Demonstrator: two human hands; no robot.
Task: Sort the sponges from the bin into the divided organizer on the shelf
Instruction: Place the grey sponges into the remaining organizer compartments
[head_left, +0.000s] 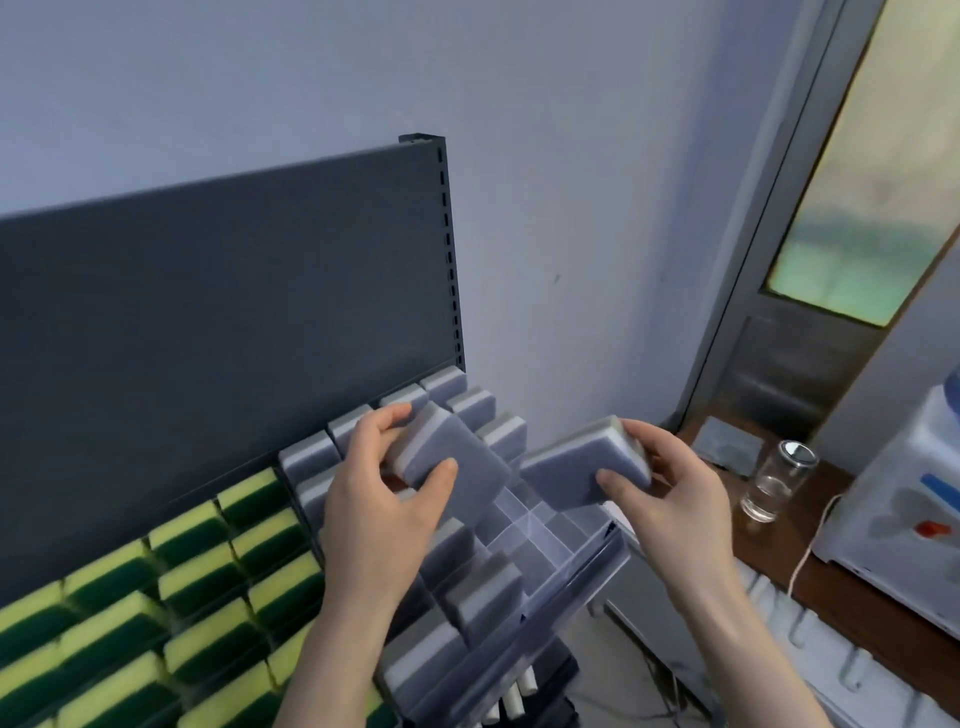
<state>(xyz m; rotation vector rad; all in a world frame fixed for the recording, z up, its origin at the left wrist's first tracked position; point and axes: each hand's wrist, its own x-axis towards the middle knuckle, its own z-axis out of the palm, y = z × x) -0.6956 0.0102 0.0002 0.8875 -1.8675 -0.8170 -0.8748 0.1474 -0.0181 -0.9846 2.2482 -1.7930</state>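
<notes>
My left hand (387, 491) grips a grey-and-white sponge (449, 452) above the divided organizer (582, 564) on the shelf. My right hand (667, 483) grips a second grey sponge (574, 470), held tilted just right of the first, over the organizer's right end. The clear organizer holds several grey sponges (483, 592) standing in its compartments. A few compartments near the front right corner show bare clear dividers. Further left, rows of yellow-and-green sponges (208, 561) fill the shelf. No bin is in view.
The dark grey back panel of the shelf (234, 291) rises behind the sponges. Right of the shelf, a brown table (831, 577) carries a drinking glass (776, 480) and a white water dispenser (904, 514) with a cord. A door stands behind it.
</notes>
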